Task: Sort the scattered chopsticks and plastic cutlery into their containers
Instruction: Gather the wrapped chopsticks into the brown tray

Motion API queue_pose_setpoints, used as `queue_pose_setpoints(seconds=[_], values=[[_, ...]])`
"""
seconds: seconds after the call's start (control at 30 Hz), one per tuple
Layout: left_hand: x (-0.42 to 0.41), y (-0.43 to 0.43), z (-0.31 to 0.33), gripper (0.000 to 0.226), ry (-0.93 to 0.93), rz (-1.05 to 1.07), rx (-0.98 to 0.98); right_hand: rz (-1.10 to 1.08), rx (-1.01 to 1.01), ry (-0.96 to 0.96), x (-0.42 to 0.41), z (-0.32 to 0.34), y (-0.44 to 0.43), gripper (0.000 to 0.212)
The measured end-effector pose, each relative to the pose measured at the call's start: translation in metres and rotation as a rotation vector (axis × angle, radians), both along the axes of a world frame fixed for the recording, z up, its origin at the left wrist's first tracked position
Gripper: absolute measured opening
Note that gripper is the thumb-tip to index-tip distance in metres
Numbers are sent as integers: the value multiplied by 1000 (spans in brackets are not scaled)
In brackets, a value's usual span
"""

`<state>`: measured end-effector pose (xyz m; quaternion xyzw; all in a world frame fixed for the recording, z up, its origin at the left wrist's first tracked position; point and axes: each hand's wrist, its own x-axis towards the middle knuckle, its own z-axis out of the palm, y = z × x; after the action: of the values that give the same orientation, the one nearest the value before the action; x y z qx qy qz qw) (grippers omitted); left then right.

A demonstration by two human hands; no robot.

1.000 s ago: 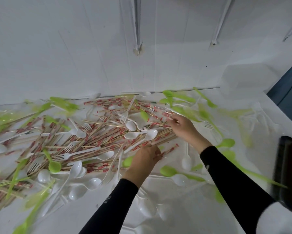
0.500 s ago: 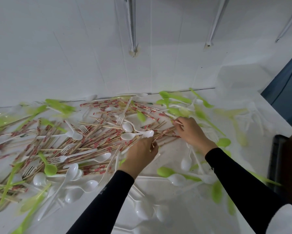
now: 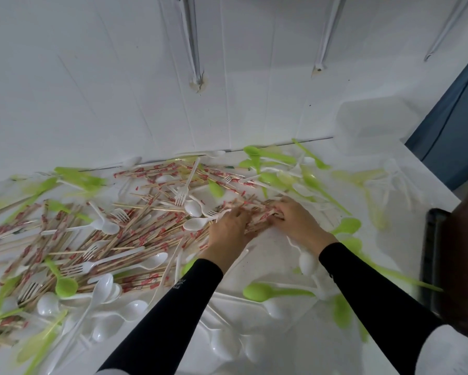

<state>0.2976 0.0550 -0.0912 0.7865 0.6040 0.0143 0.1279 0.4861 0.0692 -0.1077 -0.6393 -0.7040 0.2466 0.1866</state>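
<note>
Hands have drawn together: a second ago the right hand (image 3: 299,223) reached deeper into the heap while the left hand (image 3: 228,228) worked apart from it. Now both curl their fingers round one bundle of paper-sleeved chopsticks (image 3: 257,212) at the heap's right edge, low on the white table (image 3: 270,255). It looks like a handful gathered for lifting, though the translucent container (image 3: 368,125) stands well apart at the back right, and the white spoons (image 3: 195,223) and green spoons (image 3: 257,292) lie unsorted.
</note>
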Motion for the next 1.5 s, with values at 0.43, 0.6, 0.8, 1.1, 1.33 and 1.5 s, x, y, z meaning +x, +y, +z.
queue_pose_setpoints(seconds=[0.43, 0.6, 0.8, 1.1, 1.33, 1.5], values=[[13, 8, 2, 28, 212, -56, 73, -433, 235, 637, 8, 58, -13, 13], [16, 5, 2, 27, 180, 2, 72, -484, 254, 778, 6, 64, -20, 16], [6, -12, -5, 22, 162, 41, 177, -387, 181, 919, -8, 71, -31, 15], [-15, -29, -25, 32, 45, 90, 209, -457, 171, 1130, -36, 62, -45, 18], [-37, -18, 16, 19, -416, 108, 425, -356, 308, 972, -37, 72, -52, 27], [-51, -8, 67, 10, -908, 94, 480, -266, 335, 1056, -55, 81, -48, 26]])
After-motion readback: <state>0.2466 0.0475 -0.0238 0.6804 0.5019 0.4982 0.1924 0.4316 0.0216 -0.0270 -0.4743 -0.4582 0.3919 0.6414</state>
